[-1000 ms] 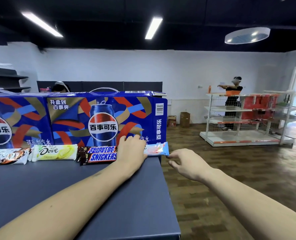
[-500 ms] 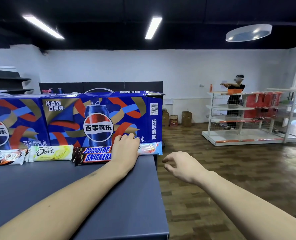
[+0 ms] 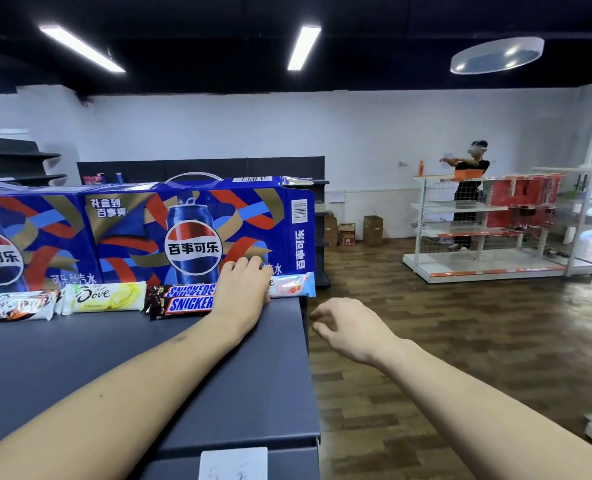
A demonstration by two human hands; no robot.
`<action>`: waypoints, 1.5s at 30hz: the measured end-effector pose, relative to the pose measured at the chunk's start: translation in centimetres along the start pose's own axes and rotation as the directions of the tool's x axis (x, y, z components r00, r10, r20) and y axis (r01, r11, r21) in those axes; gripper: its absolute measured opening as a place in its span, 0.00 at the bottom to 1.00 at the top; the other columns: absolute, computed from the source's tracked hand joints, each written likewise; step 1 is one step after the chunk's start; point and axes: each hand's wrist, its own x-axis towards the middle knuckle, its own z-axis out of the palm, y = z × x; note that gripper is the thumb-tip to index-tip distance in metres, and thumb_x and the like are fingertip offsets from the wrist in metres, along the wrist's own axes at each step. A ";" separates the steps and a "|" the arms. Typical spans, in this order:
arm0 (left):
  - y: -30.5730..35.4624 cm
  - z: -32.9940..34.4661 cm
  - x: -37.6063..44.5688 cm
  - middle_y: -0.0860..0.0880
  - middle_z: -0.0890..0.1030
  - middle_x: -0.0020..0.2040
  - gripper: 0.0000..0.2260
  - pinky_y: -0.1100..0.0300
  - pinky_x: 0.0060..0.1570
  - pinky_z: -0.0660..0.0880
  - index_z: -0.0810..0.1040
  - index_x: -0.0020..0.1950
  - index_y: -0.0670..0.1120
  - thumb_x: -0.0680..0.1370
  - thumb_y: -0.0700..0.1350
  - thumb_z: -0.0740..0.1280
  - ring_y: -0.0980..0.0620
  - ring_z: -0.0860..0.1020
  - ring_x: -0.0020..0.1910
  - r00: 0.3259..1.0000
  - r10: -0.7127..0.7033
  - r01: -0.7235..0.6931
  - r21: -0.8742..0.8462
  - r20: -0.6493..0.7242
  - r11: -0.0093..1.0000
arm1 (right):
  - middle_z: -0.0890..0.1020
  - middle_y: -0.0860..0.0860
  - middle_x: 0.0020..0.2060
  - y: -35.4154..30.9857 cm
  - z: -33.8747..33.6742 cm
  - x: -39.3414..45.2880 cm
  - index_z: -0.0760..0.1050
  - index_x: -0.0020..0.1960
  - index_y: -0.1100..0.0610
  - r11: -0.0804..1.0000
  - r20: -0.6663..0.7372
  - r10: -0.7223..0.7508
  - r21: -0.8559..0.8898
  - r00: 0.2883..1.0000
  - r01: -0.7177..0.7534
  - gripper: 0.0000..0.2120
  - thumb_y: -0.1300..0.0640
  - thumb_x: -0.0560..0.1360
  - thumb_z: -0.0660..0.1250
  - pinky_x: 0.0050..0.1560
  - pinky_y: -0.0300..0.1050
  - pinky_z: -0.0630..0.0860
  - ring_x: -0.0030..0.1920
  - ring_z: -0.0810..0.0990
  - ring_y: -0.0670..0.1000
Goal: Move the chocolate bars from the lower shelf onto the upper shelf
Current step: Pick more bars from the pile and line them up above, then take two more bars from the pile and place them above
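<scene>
Several chocolate bars lie in a row on the dark upper shelf [image 3: 80, 368], against blue Pepsi cartons [image 3: 142, 233]: a white-and-brown Dove bar [image 3: 14, 304], a yellow Dove bar [image 3: 104, 296], two stacked Snickers bars [image 3: 183, 301] and a light blue-and-pink bar [image 3: 292, 285] at the shelf's right end. My left hand [image 3: 242, 289] rests flat, fingers straight, over the left part of the blue-and-pink bar and the right end of the Snickers bars. My right hand [image 3: 348, 327] hovers off the shelf's right edge, fingers loosely curled, holding nothing.
A white price tag [image 3: 234, 464] sits on the shelf's front edge. Wooden floor [image 3: 460, 358] lies to the right. A white wire shelving unit [image 3: 495, 230] with red goods stands far right, a person behind it. Cardboard boxes [image 3: 372, 230] sit by the back wall.
My right hand has let go of the blue-and-pink bar's right end and drawn back down and away. My left hand stays on the bar. The camera has shifted slightly.
</scene>
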 end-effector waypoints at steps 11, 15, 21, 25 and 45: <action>-1.2 -5.8 -10.6 0.49 0.75 0.64 0.20 0.53 0.62 0.68 0.73 0.67 0.52 0.79 0.59 0.58 0.48 0.72 0.63 0.991 0.071 -0.035 -0.287 0.114 0.957 | 0.81 0.48 0.56 -7.0 -0.8 -4.5 0.78 0.56 0.51 0.985 -0.083 -0.046 0.162 0.996 0.059 0.17 0.44 0.81 0.55 0.59 0.50 0.73 0.57 0.77 0.51; -3.5 -9.3 -16.9 0.51 0.71 0.70 0.24 0.54 0.69 0.62 0.70 0.71 0.54 0.79 0.62 0.53 0.51 0.66 0.70 0.989 0.106 -0.068 -0.323 0.100 0.944 | 0.68 0.49 0.73 -11.5 -1.0 -8.3 0.68 0.73 0.50 0.987 -0.058 -0.112 0.105 0.992 0.118 0.24 0.42 0.81 0.54 0.75 0.47 0.57 0.75 0.61 0.48; -8.7 -13.1 -28.1 0.51 0.65 0.74 0.33 0.50 0.73 0.55 0.63 0.75 0.57 0.74 0.67 0.42 0.50 0.61 0.74 0.983 0.113 -0.068 -0.286 0.142 0.956 | 0.61 0.44 0.77 -19.1 0.0 -16.5 0.61 0.76 0.44 0.982 -0.028 -0.189 0.014 0.982 0.190 0.26 0.38 0.80 0.52 0.76 0.48 0.47 0.78 0.53 0.47; -11.8 -12.8 -35.5 0.45 0.69 0.72 0.30 0.43 0.71 0.61 0.66 0.74 0.53 0.76 0.64 0.47 0.44 0.66 0.72 0.988 0.104 -0.088 -0.137 0.115 0.987 | 0.56 0.44 0.78 -24.0 4.3 -22.0 0.54 0.78 0.44 0.962 0.014 -0.225 -0.154 0.974 0.224 0.35 0.33 0.74 0.42 0.76 0.48 0.41 0.78 0.49 0.49; -14.2 5.7 -48.4 0.43 0.66 0.73 0.24 0.47 0.72 0.57 0.67 0.73 0.49 0.79 0.56 0.61 0.42 0.59 0.75 0.889 -0.063 0.204 -0.271 0.453 0.941 | 0.67 0.54 0.72 -26.2 28.6 -20.2 0.59 0.77 0.55 0.935 0.334 0.177 0.237 0.926 -0.264 0.28 0.49 0.79 0.62 0.69 0.46 0.63 0.71 0.66 0.55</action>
